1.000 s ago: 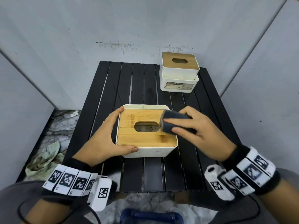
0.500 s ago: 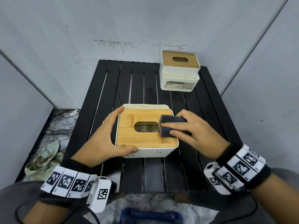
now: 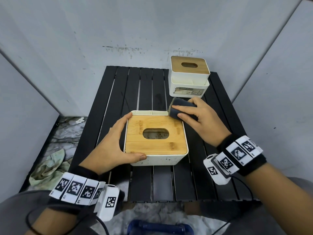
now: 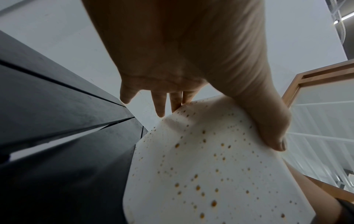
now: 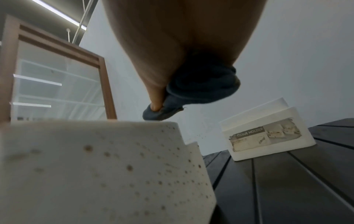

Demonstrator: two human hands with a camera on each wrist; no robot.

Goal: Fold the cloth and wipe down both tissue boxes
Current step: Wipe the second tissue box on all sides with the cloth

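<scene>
A white speckled tissue box [image 3: 159, 161] [image 4: 210, 174] [image 5: 95, 166] with a bamboo lid [image 3: 155, 146] sits mid-table. My left hand [image 3: 116, 141] [image 4: 191, 75] grips its left side, thumb on the front wall, fingers along the far left edge. My right hand [image 3: 194, 114] [image 5: 172, 45] holds a folded dark blue cloth [image 3: 181, 109] [image 5: 199, 89] at the box's far right corner, touching the lid's edge. A second white tissue box [image 3: 188, 80] [image 5: 266, 133], also bamboo-lidded, stands at the table's back right.
The black slatted table [image 3: 144, 92] is hemmed by grey walls behind and at both sides. A crumpled pale green rag [image 3: 49, 168] lies on the floor to the left. A blue object [image 3: 159, 228] shows below the table's near edge.
My right hand has carried the cloth from beside the lid's slot, along the lid's right side, to the far right corner. The left hand has kept its grip on the box.
</scene>
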